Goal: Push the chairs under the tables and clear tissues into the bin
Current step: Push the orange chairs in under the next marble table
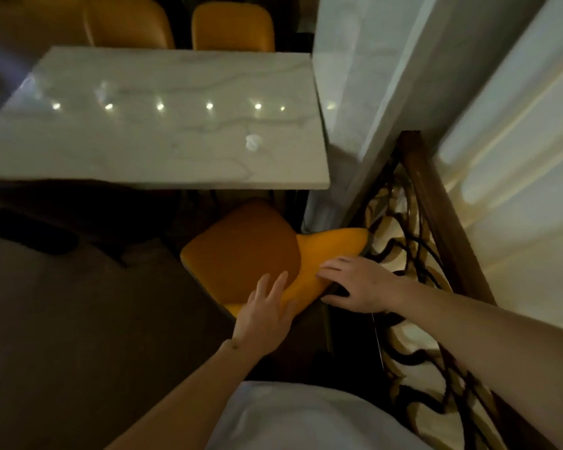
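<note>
Worktop, marble-patterned and glossy, extends ahead of both hands; its near edge lies just beyond the chair seat. Two further chairs stand at its far side, well ahead of the hands.

Chair, orange and padded, sits directly under the hands, angled, with its seat only partly beneath the worktop edge. Judgement: rigid frame, moderate weight, soft upholstery that gives under pressure; it should slide rather than need lifting. Best hold is the top edge of the backrest, one hand toward each end, to keep the push straight.

Left hand rests flat, fingers spread, on the near corner of the backrest. Right hand wraps loosely over the backrest edge, thumb behind.

Tissue, crumpled and white, lies on the worktop ahead of the right hand. Judgement: weightless, easily pinched.
</note>
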